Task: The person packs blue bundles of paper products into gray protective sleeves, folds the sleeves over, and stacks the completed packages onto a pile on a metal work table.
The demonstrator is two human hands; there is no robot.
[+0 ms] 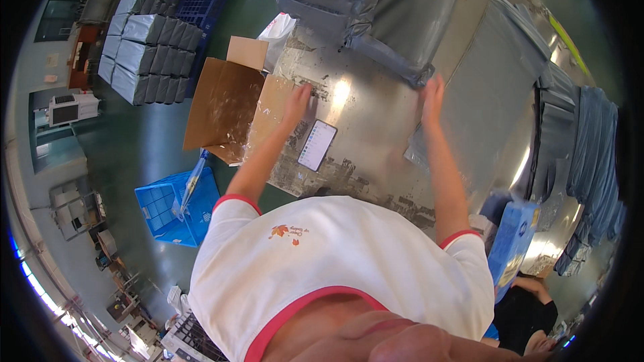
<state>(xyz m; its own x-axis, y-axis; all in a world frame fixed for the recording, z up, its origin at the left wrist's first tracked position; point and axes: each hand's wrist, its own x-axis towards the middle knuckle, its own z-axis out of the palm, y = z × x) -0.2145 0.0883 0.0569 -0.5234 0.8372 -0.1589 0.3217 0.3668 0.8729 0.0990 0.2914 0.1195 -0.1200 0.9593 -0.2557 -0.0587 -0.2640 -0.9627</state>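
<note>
My left hand [297,103] is over the left side of the metal table [362,137], beside the cardboard box's flap. Its fingers look loosely parted, slightly blurred, with nothing seen in them. My right hand [433,99] has its fingers stretched out, edge-on, close to the lower corner of a stack of grey plastic bags [409,27]. Whether it touches that corner I cannot tell. Between my arms a phone [317,145] lies on the table with its screen lit. A flat grey plastic sheet [469,107] spreads to the right of my right hand.
An open cardboard box [225,104] stands at the table's left edge, with a blue crate [176,208] below it. Grey wrapped bundles [144,53] are stacked by a blue pallet [204,0]. More grey bags [594,154] hang at right. Another person [526,312] is at lower right.
</note>
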